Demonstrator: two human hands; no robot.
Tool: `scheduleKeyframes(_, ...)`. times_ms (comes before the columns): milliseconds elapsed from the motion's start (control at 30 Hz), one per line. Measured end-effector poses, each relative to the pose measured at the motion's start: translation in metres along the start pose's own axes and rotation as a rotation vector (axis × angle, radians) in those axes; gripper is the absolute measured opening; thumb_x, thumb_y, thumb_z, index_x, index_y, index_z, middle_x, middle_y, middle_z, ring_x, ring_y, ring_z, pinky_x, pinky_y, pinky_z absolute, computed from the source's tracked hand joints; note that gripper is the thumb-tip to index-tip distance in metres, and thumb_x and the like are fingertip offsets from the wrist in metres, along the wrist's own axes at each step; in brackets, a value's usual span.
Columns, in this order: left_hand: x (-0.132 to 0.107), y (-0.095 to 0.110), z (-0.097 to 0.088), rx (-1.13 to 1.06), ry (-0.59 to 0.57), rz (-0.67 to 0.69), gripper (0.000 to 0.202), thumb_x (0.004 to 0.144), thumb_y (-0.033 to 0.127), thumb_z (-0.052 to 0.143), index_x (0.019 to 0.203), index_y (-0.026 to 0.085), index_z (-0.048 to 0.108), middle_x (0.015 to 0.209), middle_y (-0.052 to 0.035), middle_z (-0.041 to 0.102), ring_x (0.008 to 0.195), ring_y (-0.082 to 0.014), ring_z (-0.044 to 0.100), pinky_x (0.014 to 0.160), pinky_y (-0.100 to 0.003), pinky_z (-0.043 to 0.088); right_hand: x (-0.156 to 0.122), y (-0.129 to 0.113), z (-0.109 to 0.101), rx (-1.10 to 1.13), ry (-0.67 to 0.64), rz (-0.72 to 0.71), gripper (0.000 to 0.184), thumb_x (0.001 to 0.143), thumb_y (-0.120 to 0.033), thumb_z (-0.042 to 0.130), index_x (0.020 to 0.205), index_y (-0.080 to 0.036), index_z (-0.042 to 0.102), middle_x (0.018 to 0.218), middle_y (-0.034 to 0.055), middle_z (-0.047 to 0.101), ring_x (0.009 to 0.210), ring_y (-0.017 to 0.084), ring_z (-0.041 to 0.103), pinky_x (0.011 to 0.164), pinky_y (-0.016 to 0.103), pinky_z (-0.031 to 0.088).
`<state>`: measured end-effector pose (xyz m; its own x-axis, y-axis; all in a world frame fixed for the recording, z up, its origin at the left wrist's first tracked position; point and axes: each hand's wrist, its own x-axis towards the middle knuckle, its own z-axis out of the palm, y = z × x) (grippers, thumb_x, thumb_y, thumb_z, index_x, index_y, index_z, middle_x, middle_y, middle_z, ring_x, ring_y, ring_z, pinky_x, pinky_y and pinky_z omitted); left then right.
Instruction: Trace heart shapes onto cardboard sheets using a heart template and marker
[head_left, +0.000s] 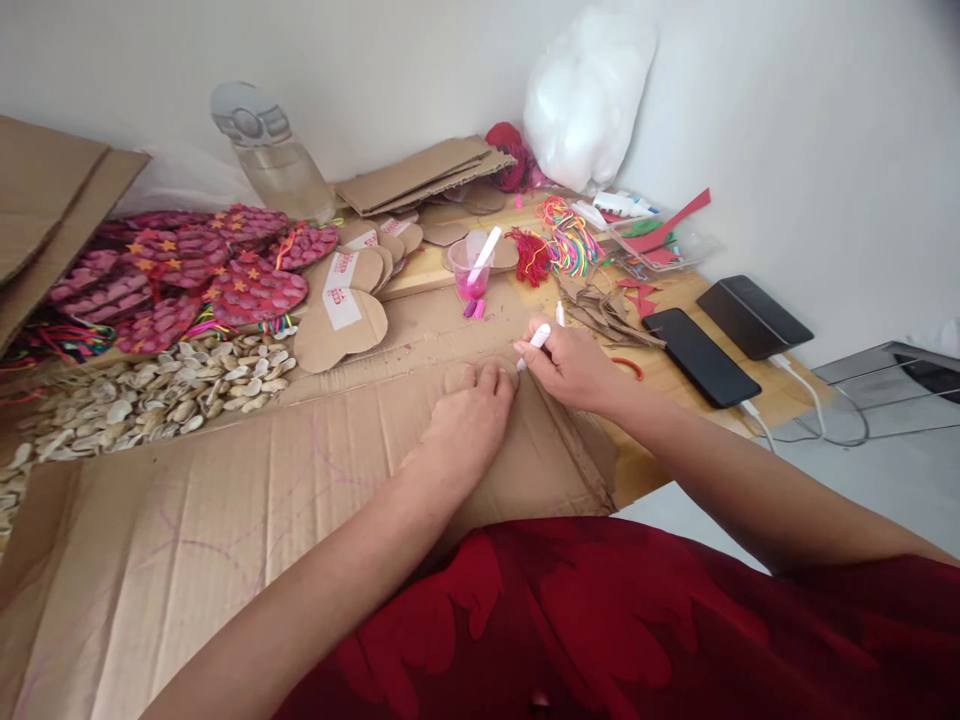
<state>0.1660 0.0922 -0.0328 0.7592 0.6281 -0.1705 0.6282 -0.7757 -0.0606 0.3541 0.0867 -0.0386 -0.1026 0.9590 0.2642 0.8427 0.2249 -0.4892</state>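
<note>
My right hand [570, 365] is closed around a white marker [537, 342]. The marker's tip points down at the large cardboard sheet [300, 480], close beside my left fingers. My left hand [472, 410] lies palm down, its fingers pressing on a rounded cardboard cutout [459, 375] on top of the sheet. Most of that cutout is hidden under the hand. Faint purple curved lines run across the left part of the sheet. Past my hands stands a pink plastic cup [472, 268] with another white marker in it, and purple marker caps [474, 309] lie in front.
Peanut shells [172, 390] are piled at left, near decorated pink pieces [195, 265]. Heart-shaped cardboard cutouts [345, 320] lie beyond the sheet. A water bottle [274, 160] stands behind. Colourful yarn [574, 240], cardboard scraps [600, 312] and a phone [701, 357] with a cable are at right.
</note>
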Motion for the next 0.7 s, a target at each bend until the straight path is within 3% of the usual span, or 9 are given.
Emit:
scheduleKeyframes(133, -0.001, 0.000, -0.001, 0.011, -0.001, 0.003, 0.046, 0.103, 0.008, 0.037, 0.148, 0.009, 0.050, 0.144, -0.0169, 0.058, 0.124, -0.0325, 0.058, 0.089, -0.045, 0.061, 0.004, 0.001, 0.004, 0.002, 0.023, -0.011, 0.018, 0.098, -0.038, 0.045, 0.085, -0.025, 0.044, 0.068, 0.0008, 0.052, 0.063, 0.020, 0.045, 0.064, 0.033, 0.029)
scheduleKeyframes(400, 0.000, 0.001, -0.002, -0.031, -0.006, -0.006, 0.048, 0.104, 0.009, 0.037, 0.151, 0.010, 0.047, 0.147, -0.0158, 0.056, 0.129, -0.0330, 0.056, 0.090, -0.044, 0.062, -0.016, -0.005, -0.002, 0.016, -0.045, -0.020, 0.022, 0.100, -0.039, 0.043, 0.085, -0.024, 0.047, 0.072, 0.0023, 0.057, 0.066, 0.019, 0.049, 0.065, 0.032, 0.030)
scheduleKeyframes(700, -0.001, 0.001, -0.003, -0.017, -0.021, -0.004, 0.050, 0.102, 0.006, 0.038, 0.151, 0.009, 0.046, 0.149, -0.0171, 0.054, 0.130, -0.0330, 0.055, 0.089, -0.043, 0.063, 0.008, 0.005, 0.007, -0.031, 0.043, -0.034, 0.018, 0.100, -0.037, 0.044, 0.088, -0.024, 0.049, 0.069, 0.0019, 0.056, 0.064, 0.021, 0.048, 0.066, 0.033, 0.031)
